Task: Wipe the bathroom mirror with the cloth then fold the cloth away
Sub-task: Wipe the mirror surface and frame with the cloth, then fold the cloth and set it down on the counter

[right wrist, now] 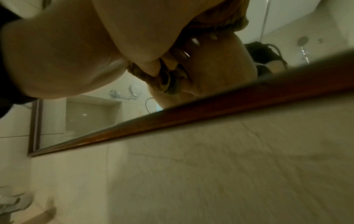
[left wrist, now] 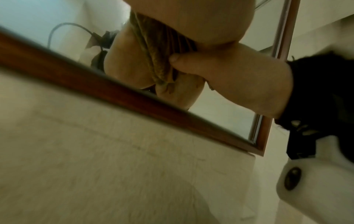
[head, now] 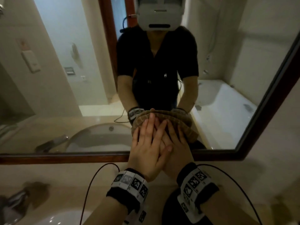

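Observation:
A brown ribbed cloth (head: pixel 190 133) lies flat against the wood-framed mirror (head: pixel 65 78), just above its bottom rail (head: pixel 65 157). My right hand (head: pixel 176 135) presses it to the glass with straight, spread fingers. My left hand (head: pixel 150 140) lies flat on top of the right hand, and its fingertips reach the cloth. In the left wrist view the cloth (left wrist: pixel 157 50) hangs bunched between palm and glass, with the right thumb (left wrist: pixel 184 60) touching its edge. The right wrist view shows the cloth (right wrist: pixel 164 81) under my palm and its reflection.
A marble counter (head: pixel 65 184) runs below the mirror, with a white basin (head: pixel 56 218) and a chrome tap (head: pixel 14 200) at the lower left. The mirror's right frame rail (head: pixel 267 98) slants up nearby. Thin cables trail from both wristbands.

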### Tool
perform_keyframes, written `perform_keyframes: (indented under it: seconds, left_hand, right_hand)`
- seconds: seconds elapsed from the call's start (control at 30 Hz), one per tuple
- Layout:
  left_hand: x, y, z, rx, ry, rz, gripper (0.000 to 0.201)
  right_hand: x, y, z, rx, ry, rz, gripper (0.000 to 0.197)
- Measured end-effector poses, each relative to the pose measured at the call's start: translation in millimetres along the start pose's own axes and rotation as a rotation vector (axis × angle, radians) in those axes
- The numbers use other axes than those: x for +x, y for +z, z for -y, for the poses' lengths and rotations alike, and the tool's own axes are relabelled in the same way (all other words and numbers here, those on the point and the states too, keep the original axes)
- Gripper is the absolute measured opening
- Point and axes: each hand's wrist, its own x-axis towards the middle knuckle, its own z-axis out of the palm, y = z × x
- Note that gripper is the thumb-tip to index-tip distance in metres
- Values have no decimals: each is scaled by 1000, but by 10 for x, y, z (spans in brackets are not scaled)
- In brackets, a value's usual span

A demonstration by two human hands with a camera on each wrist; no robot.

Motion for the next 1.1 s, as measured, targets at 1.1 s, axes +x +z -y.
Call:
perform_keyframes:
  seconds: [1.1]
  left_hand:
    - [-1726,214,233,-445,-122,198,23]
  right_hand:
    - [-1398,-8,165,757,597,248,8]
